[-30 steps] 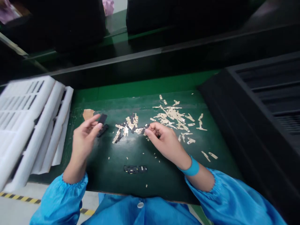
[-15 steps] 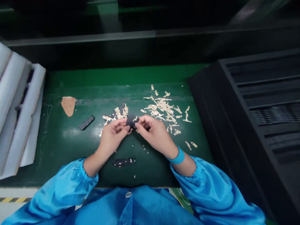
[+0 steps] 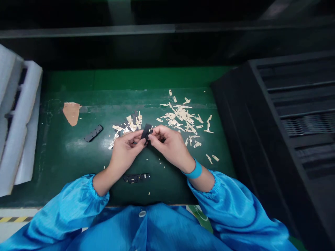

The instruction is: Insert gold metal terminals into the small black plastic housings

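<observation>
The black part (image 3: 147,130) is held at the frame's centre. From the left, a dark strip (image 3: 93,133) lies on the tabletop (image 3: 65,157); the left hand (image 3: 127,148) pinches the part between its fingers; the right hand (image 3: 171,143)'s fingers pinch its right edge, any smaller piece there too blurred to tell; pale pieces (image 3: 182,113) lie scattered right of centre.

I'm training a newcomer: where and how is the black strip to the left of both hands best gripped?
Probably mid-length: the left hand from above, pinching both long edges. The black strip is long, narrow and lies flat, slanted, on that side.
</observation>
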### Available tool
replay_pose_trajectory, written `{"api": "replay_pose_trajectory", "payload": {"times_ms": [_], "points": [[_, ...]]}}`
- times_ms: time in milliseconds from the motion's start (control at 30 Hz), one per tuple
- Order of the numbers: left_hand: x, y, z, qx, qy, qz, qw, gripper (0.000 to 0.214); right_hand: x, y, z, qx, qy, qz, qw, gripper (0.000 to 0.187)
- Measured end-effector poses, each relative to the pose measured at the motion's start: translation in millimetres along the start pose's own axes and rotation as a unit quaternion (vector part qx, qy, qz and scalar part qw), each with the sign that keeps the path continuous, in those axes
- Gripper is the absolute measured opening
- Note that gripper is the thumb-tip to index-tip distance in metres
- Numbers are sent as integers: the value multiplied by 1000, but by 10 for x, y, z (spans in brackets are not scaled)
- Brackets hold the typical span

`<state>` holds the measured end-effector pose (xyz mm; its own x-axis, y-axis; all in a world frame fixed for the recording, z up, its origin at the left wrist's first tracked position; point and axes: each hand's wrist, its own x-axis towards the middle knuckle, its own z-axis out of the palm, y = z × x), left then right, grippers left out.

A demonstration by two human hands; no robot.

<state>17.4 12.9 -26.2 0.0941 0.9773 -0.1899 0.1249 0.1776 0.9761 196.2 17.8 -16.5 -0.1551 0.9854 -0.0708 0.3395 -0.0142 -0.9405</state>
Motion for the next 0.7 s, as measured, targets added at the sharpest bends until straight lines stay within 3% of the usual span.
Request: {"api": "replay_pose_trajectory", "payload": {"times_ms": [700], "points": [[-16,-12,-20,15,1,15,1000,29,13,-2,-2,13,-7,15,1000,10]]}}
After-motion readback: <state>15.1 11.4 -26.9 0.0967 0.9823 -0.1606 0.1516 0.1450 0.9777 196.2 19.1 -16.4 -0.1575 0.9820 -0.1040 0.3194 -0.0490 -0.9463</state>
